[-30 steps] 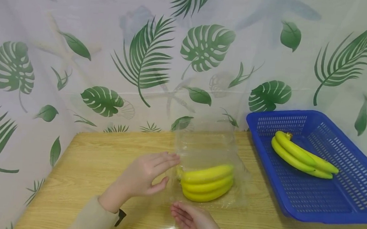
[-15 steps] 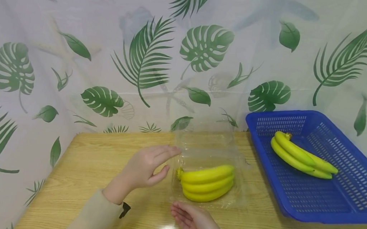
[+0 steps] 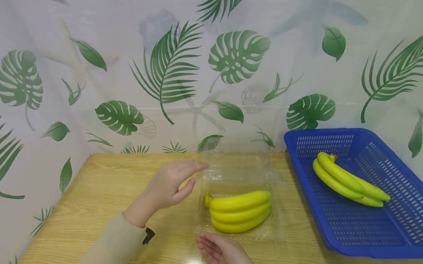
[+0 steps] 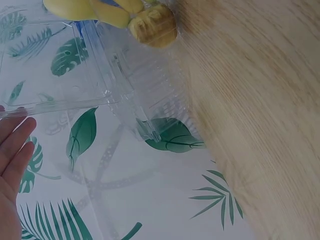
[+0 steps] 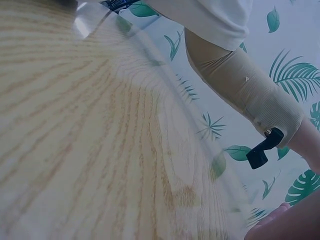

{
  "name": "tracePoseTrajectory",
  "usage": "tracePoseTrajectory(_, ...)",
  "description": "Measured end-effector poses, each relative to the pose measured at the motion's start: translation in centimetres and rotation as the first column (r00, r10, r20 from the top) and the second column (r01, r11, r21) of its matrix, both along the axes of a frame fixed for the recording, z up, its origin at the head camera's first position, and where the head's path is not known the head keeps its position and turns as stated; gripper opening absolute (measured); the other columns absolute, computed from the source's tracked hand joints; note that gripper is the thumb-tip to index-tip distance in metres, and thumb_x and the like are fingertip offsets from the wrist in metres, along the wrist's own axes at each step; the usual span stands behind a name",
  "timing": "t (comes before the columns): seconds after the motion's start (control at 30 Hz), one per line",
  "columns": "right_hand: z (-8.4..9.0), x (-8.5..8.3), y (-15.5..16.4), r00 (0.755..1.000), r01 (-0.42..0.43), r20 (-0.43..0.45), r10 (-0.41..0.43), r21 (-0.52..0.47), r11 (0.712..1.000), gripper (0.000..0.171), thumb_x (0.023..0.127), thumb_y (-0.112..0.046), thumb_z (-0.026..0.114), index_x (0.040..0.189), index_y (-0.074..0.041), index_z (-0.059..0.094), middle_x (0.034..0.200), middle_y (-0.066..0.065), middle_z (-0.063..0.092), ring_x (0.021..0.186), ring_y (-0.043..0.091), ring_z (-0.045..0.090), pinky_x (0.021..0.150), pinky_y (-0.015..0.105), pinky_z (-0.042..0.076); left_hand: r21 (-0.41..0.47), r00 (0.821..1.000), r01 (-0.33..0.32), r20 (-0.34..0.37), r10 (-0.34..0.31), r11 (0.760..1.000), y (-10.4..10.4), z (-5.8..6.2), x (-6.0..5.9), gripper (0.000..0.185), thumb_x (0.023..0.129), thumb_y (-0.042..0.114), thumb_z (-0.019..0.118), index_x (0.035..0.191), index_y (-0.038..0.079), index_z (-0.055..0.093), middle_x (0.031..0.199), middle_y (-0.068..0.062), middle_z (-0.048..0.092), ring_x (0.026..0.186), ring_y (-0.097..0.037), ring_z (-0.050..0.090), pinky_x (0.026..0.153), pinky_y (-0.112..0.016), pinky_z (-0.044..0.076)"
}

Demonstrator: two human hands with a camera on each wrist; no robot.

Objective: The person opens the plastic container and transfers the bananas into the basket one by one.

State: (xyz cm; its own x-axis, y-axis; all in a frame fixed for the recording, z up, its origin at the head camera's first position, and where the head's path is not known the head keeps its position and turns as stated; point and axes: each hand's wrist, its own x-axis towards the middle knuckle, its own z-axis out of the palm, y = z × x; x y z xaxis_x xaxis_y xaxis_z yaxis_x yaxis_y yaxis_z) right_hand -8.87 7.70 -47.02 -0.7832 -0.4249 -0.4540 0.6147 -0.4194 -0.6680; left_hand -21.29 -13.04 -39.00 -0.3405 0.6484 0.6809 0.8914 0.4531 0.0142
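From my remote seat I saw the left hand [image 3: 168, 184] with straight fingers touching the clear box's lid [image 3: 239, 161]. The right hand [image 3: 224, 257] lay flat before the box holding bananas [image 3: 238, 210]. Farther right stood a blue basket [image 3: 393, 241] with bananas. I read no writing.

A staged tabletop setup — wooden table [image 3: 110, 190] walled by a leaf-print curtain [image 3: 164, 62].
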Motion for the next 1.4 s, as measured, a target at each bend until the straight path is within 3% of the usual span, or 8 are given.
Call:
tracePoseTrajectory(0.3,-0.1,0.0,0.2,1.000,0.006,0.011,-0.006,-0.008,1.000,0.030,0.110,-0.013,0.054,0.132,0.005,0.063,0.105,0.000,0.075,0.100,0.008,0.072,0.096,0.019,0.061,0.059,0.993,-0.009,0.121,0.002,0.998,0.2,-0.1,-0.9,0.039,0.098,0.008,0.056,0.132,-0.001,0.070,0.127,-0.015,0.078,0.112,-0.030,0.077,0.097,-0.044,0.065)
tracePoseTrajectory(0.57,-0.1,0.0,0.1,1.000,0.006,0.014,-0.006,-0.003,1.000,0.031,0.110,-0.012,0.055,0.133,0.006,0.062,0.106,0.001,0.076,0.100,0.009,0.072,0.096,0.020,0.061,0.114,0.970,-0.031,0.242,0.002,0.993,0.4,0.0,-1.6,0.040,0.099,0.005,0.055,0.136,-0.001,0.068,0.134,-0.015,0.075,0.121,-0.032,0.074,0.104,-0.047,0.062)
tracePoseTrajectory(0.73,0.0,0.0,0.1,1.000,0.004,0.017,-0.004,-0.002,1.000,0.029,0.110,-0.013,0.055,0.131,0.005,0.064,0.106,0.001,0.076,0.100,0.008,0.072,0.096,0.020,0.061,0.164,0.945,-0.032,0.325,-0.023,0.986,0.6,0.0,-2.0,0.037,0.103,0.007,0.052,0.136,-0.002,0.068,0.135,-0.017,0.074,0.125,-0.034,0.072,0.108,-0.049,0.060)
tracePoseTrajectory(0.97,0.1,0.0,0.1,1.000,0.000,0.020,0.000,0.000,1.000,0.031,0.110,-0.014,0.056,0.133,0.005,0.063,0.106,0.001,0.076,0.099,0.008,0.072,0.097,0.020,0.061,0.228,0.893,-0.058,0.446,-0.051,0.972,0.5,-0.4,-2.5,0.037,0.109,0.015,0.048,0.137,-0.001,0.067,0.137,-0.018,0.072,0.128,-0.035,0.069,0.114,-0.051,0.055)
tracePoseTrajectory(1.17,0.0,0.0,0.0,1.000,0.003,0.009,-0.003,0.004,1.000,0.032,0.110,-0.013,0.055,0.134,0.006,0.062,0.106,0.001,0.076,0.099,0.009,0.072,0.096,0.020,0.061,0.286,0.861,-0.054,0.498,-0.100,0.957,0.8,-0.2,-2.9,0.037,0.108,0.012,0.048,0.136,-0.003,0.067,0.136,-0.021,0.072,0.124,-0.037,0.071,0.112,-0.053,0.056)
tracePoseTrajectory(1.4,0.0,0.1,0.0,1.000,0.003,0.003,-0.003,0.006,1.000,0.033,0.110,-0.013,0.055,0.135,0.008,0.060,0.107,0.002,0.076,0.101,0.009,0.072,0.098,0.021,0.061,0.311,0.826,-0.090,0.553,-0.104,0.946,1.2,-0.2,-3.5,0.035,0.110,0.008,0.045,0.135,-0.005,0.067,0.137,-0.022,0.071,0.129,-0.038,0.068,0.116,-0.052,0.054)
